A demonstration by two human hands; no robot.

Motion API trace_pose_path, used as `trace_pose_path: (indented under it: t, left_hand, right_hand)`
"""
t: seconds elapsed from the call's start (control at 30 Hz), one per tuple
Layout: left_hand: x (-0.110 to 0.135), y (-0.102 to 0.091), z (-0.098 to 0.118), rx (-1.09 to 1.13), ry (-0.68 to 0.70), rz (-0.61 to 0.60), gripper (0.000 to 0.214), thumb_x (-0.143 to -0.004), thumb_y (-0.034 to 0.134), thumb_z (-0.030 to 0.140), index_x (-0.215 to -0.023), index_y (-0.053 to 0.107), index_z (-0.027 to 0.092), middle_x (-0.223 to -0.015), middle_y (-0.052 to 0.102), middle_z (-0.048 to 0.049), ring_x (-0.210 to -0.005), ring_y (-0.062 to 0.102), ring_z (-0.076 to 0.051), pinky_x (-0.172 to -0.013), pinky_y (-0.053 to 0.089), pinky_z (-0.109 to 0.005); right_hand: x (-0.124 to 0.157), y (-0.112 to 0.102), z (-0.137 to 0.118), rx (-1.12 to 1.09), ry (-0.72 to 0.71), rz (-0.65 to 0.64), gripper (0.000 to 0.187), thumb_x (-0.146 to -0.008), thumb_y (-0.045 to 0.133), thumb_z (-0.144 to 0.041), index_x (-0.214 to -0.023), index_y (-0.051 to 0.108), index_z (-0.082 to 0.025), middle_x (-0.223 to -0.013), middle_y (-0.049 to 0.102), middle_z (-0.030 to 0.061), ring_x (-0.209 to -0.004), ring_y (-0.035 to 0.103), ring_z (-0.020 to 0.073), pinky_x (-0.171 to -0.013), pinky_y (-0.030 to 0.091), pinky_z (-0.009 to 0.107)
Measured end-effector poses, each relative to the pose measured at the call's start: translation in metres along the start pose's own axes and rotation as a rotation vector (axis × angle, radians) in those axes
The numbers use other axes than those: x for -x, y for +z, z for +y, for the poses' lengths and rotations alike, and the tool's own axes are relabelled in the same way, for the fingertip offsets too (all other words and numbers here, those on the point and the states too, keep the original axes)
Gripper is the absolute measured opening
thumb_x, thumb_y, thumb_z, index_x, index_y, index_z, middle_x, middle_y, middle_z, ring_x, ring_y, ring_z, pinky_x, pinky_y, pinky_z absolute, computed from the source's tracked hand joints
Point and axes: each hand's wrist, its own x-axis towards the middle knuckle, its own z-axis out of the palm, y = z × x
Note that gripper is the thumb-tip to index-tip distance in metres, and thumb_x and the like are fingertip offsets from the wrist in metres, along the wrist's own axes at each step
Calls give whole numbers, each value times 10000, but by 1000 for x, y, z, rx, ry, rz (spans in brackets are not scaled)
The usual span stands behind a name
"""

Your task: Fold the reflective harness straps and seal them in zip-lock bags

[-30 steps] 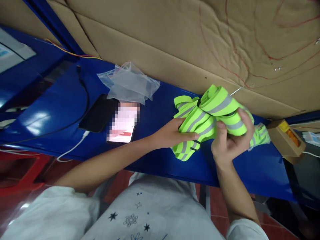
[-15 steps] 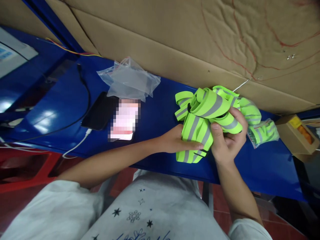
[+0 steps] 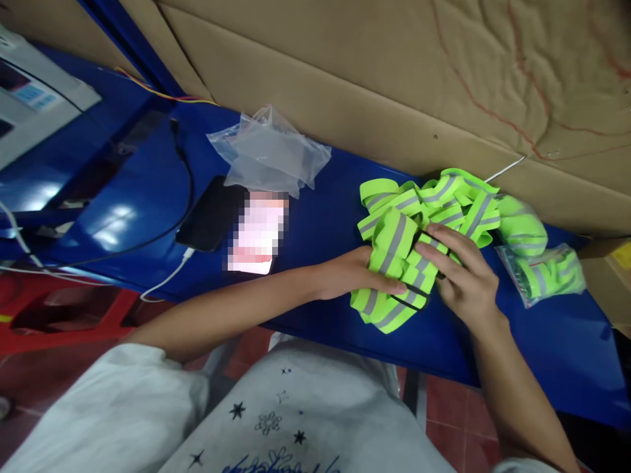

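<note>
A tangle of neon-yellow reflective straps (image 3: 434,203) with grey stripes lies on the blue table (image 3: 315,230). My left hand (image 3: 352,272) rests flat against the left side of a folded bundle of the straps (image 3: 394,289), thumb pressing it from the front. My right hand (image 3: 463,276) lies on top of the bundle's right side, its fingers stretched out and pressing the straps down. A packed clear bag of the same straps (image 3: 545,276) lies to the right of my right hand.
A pile of empty clear plastic bags (image 3: 271,151) sits at the back left. A phone (image 3: 231,223) lies beside it with a white charging cable (image 3: 162,282). A cardboard sheet (image 3: 394,79) lines the back. A grey-white machine (image 3: 34,98) stands far left.
My right hand has let the raised loop of straps down onto the table and now presses flat on the bundle. The view has shifted right to left.
</note>
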Motion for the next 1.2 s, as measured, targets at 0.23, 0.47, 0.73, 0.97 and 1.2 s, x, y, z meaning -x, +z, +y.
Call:
trace_pose_path:
  t: [0.23, 0.47, 0.73, 0.97, 1.2]
  left_hand:
    - [-4, -1, -4, 15, -40, 112, 639, -819, 798, 691, -1204, 753, 183, -1204, 785, -113, -1026, 752, -211, -949, 591, -347]
    - [0, 0, 1, -303, 143, -18, 468, -891, 790, 539, -1181, 752, 173, -1148, 786, -81, -1047, 729, -203, -940, 604, -338]
    - [-4, 2, -9, 74, 24, -68, 415, -722, 930, 273, -1102, 784, 195, -1032, 790, -47, -930, 734, -177, -873, 595, -309]
    - [-6, -1, -16, 119, -65, -105, 389, -758, 895, 259, -1122, 787, 173, -1136, 793, -95, -1038, 745, -213, -1039, 580, -400]
    - [0, -2, -3, 89, 86, -118, 537, -689, 982, 321, -1177, 772, 245, -1249, 773, -47, -1250, 694, -220, -1149, 512, -363]
  right_hand:
    - [3, -7, -6, -348, 207, -252, 578, -939, 617, -90, -1453, 662, -351, -1613, 530, 49, -1505, 509, 299, -1264, 434, 519]
    - [17, 7, -10, -552, 547, 97, 728, -928, 713, -603, -1565, 527, -302, -1509, 628, 112, -1324, 668, 329, -1028, 621, 492]
    - [9, 3, -45, -24, 440, 252, 625, -794, 910, -291, -1388, 720, -332, -1180, 791, 30, -1002, 774, 280, -843, 654, 402]
    - [10, 10, -44, 22, 180, 274, 685, -807, 876, -169, -1449, 683, -310, -1274, 764, 80, -1094, 763, 337, -889, 679, 493]
    - [12, 10, -27, 44, -84, 155, 437, -853, 840, -175, -1229, 776, -390, -1333, 743, -11, -1279, 697, 327, -1083, 613, 584]
